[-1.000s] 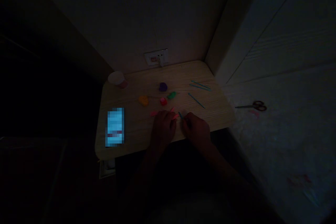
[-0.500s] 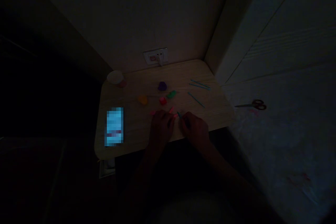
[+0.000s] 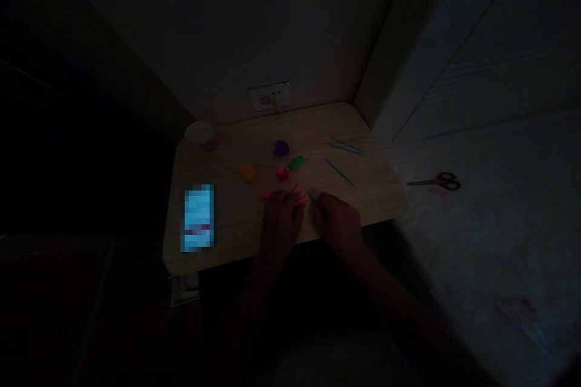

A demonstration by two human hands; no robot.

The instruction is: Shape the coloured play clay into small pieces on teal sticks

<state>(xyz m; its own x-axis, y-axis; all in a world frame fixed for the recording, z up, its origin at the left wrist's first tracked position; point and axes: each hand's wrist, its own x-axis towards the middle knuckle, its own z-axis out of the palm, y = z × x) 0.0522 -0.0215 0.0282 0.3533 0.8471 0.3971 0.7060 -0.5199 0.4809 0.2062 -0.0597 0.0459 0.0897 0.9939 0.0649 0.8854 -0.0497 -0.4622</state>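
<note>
In the dim light, my left hand point(image 3: 282, 217) is low over the front of the small wooden table. Its fingers are closed on pink modelling clay point(image 3: 301, 199), and more pink clay point(image 3: 265, 194) shows beside them. My right hand point(image 3: 338, 221) pinches a thin teal modelling tool point(image 3: 311, 196), its tip pointing toward the pink clay. Whether tip and clay touch, I cannot tell. Just beyond the hands lie a red-pink lump point(image 3: 282, 173), a green lump point(image 3: 296, 162), an orange lump point(image 3: 247, 172) and a purple lump point(image 3: 281, 148).
Several thin teal sticks point(image 3: 339, 172) lie on the table's right side. A lit phone point(image 3: 198, 217) is at the left, a cup point(image 3: 200, 133) behind it. Scissors point(image 3: 438, 182) rest on the pale surface at right. A socket point(image 3: 269, 97) is on the wall.
The teal tool's tip has shifted slightly and shows less brightly. Both hands stay nearly in place, and the things on the table have not moved.
</note>
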